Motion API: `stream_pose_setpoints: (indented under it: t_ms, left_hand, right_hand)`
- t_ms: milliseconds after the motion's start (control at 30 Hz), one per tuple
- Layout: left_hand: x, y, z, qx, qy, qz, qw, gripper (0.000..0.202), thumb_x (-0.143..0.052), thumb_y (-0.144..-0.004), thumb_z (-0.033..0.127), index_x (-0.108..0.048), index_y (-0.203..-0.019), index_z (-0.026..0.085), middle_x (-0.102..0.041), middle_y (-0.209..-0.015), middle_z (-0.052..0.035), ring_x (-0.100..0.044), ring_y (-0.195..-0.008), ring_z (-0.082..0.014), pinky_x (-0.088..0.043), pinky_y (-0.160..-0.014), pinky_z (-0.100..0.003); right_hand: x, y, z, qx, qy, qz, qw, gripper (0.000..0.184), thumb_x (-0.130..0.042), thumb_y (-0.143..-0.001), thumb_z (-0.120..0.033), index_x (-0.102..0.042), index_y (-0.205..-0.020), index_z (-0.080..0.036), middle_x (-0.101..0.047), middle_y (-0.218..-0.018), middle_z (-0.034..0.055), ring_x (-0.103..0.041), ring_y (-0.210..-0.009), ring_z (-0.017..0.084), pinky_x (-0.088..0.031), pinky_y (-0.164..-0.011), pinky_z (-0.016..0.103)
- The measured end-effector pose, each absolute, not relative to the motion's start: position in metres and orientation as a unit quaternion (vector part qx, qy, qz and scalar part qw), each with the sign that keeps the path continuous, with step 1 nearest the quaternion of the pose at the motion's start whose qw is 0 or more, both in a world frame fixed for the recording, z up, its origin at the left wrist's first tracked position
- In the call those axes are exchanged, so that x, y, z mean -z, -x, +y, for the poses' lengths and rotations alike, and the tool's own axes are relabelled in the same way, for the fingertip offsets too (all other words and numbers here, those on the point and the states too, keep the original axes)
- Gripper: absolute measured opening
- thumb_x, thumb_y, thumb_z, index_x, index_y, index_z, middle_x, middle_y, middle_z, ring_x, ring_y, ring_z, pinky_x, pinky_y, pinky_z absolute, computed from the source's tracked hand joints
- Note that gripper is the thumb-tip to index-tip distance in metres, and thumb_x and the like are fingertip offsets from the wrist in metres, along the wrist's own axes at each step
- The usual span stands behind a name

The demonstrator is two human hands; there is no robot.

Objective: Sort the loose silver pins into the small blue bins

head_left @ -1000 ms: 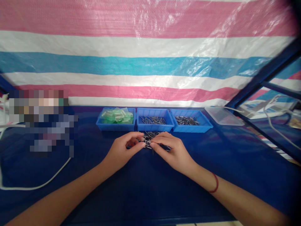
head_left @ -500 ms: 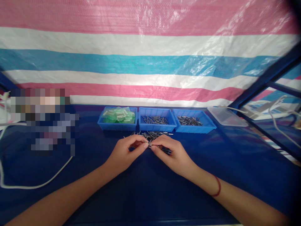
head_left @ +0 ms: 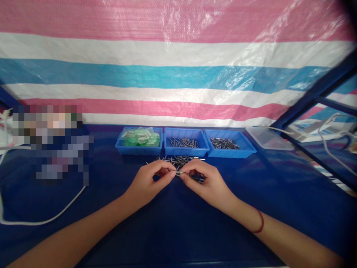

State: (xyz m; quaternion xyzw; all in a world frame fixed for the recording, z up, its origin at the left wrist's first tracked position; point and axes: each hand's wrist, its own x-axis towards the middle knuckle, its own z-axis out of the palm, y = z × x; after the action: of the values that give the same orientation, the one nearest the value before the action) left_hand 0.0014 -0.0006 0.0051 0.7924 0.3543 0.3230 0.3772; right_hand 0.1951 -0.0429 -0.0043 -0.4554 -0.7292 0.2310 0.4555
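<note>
Between the fingertips of both hands is a small slim metal piece (head_left: 177, 173), too small to make out its exact kind. My left hand (head_left: 152, 179) pinches its left end with thumb and forefinger. On the other end, my right hand (head_left: 208, 182) is closed in a like pinch; a dark red band circles that wrist. Just behind the fingers lies a loose pile of thin metal pins (head_left: 180, 160) on the dark blue table (head_left: 173, 230), partly hidden by both hands.
Three blue bins stand in a row: the left bin (head_left: 139, 150) has green-and-clear packets (head_left: 141, 137); the middle bin (head_left: 185, 151) and right bin (head_left: 232, 153) have metal pins. A clear plastic lid (head_left: 269, 138) lies at right. A white cable (head_left: 41, 222) curls at left.
My fingertips have drawn slightly apart, and more of the metal piece shows between them. My right hand has shifted a little to the right. The bins have stayed in place.
</note>
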Motion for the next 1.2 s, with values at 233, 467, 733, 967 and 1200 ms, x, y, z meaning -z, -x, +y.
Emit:
stream_pose_setpoints:
  t_ms: [233, 467, 733, 967, 1200]
  left_hand:
    - [-0.004, -0.001, 0.0, -0.309, -0.805, 0.342, 0.375, 0.012, -0.055, -0.088, 0.025, -0.064, -0.09, 0.017, -0.065, -0.08, -0.0005, -0.059, -0.072, -0.0119, -0.045, -0.067, -0.021]
    - [-0.015, 0.005, 0.0, -0.301, -0.845, 0.334, 0.288, 0.013, -0.055, -0.089, 0.024, -0.063, -0.097, 0.019, -0.061, -0.079, 0.0016, -0.055, -0.067, -0.0099, -0.042, -0.063, -0.021]
    - [-0.034, 0.027, 0.021, -0.246, -0.883, 0.361, 0.171, 0.015, -0.05, -0.09, 0.027, -0.063, -0.094, 0.02, -0.064, -0.082, 0.0017, -0.057, -0.066, -0.0105, -0.042, -0.065, -0.022]
    - [-0.031, 0.04, 0.032, -0.071, -0.933, 0.338, 0.101, 0.016, -0.049, -0.086, 0.025, -0.064, -0.088, 0.022, -0.064, -0.089, 0.0007, -0.061, -0.081, -0.0163, -0.043, -0.073, -0.026]
    - [-0.025, 0.048, 0.04, 0.011, -0.934, 0.34, 0.108, 0.016, -0.049, -0.087, 0.027, -0.064, -0.09, 0.022, -0.063, -0.092, -0.001, -0.061, -0.079, -0.0169, -0.044, -0.07, -0.027]
  right_hand:
    - [-0.001, -0.196, -0.045, -0.201, 0.449, -0.727, 0.479, 0.005, -0.06, -0.083, -0.019, -0.064, -0.084, -0.021, -0.065, -0.077, 0.0022, -0.058, -0.071, 0.015, -0.047, -0.064, 0.029]
    - [-0.017, -0.218, -0.037, -0.062, 0.439, -0.754, 0.485, 0.006, -0.058, -0.084, -0.017, -0.061, -0.081, -0.021, -0.066, -0.077, 0.0022, -0.059, -0.075, 0.016, -0.048, -0.071, 0.031]
    - [-0.019, -0.325, 0.0, 0.218, 0.665, -0.606, 0.377, 0.012, -0.055, -0.08, -0.024, -0.064, -0.075, -0.018, -0.064, -0.072, 0.0057, -0.057, -0.069, 0.02, -0.044, -0.069, 0.034]
    - [-0.005, -0.337, 0.006, 0.214, 0.712, -0.607, 0.281, 0.02, -0.054, -0.081, -0.03, -0.069, -0.085, -0.017, -0.067, -0.088, 0.0112, -0.06, -0.085, 0.027, -0.043, -0.071, 0.037]
    - [-0.01, -0.293, -0.002, 0.155, 0.609, -0.703, 0.332, 0.016, -0.054, -0.084, -0.028, -0.068, -0.083, -0.019, -0.068, -0.088, 0.0072, -0.061, -0.086, 0.024, -0.044, -0.079, 0.038]
